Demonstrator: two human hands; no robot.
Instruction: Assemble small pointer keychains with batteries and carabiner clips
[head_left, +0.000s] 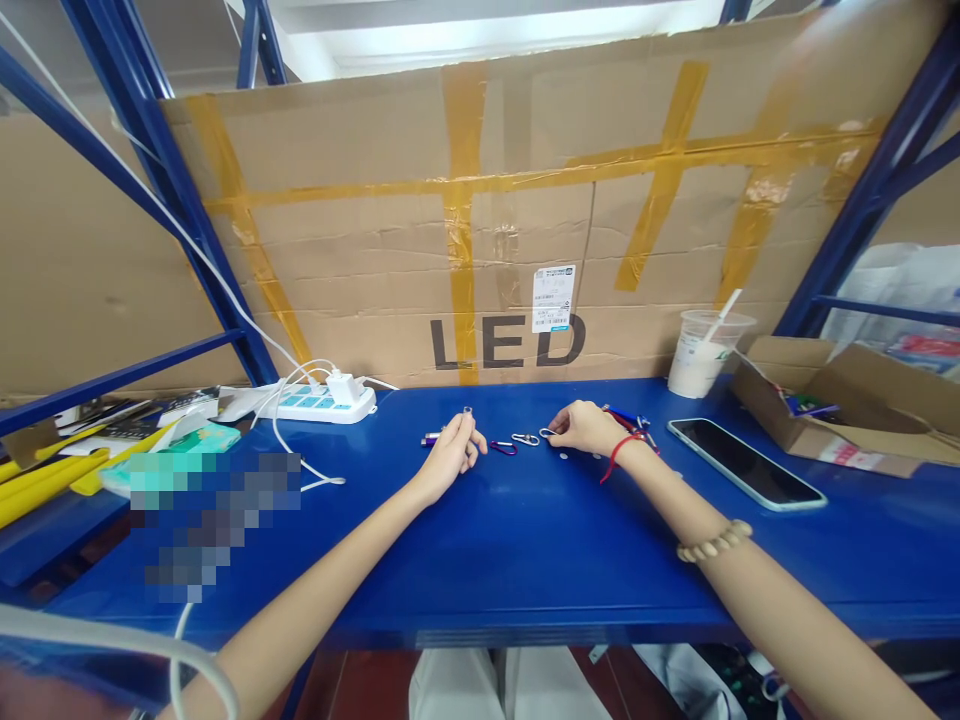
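My left hand (452,455) is closed, with a small silver tip (468,410) poking out above its fingers; the rest of that piece is hidden. Just left of it lies a small purple and silver piece (430,440), partly covered by the hand. My right hand (585,428) pinches a silver carabiner (547,432) at the tabletop. Between the hands lie a purple carabiner (504,448) and another silver carabiner (525,439). Red and blue small pieces (634,420) show behind my right wrist. A few small pale discs (564,456) lie close to that hand.
A phone (746,462), a cup with a straw (703,355) and an open cardboard box (840,410) occupy the right. At left are a power strip (319,403), white cables and a turquoise pack (180,455). Taped cardboard (360,270) walls the back of the blue table (495,560).
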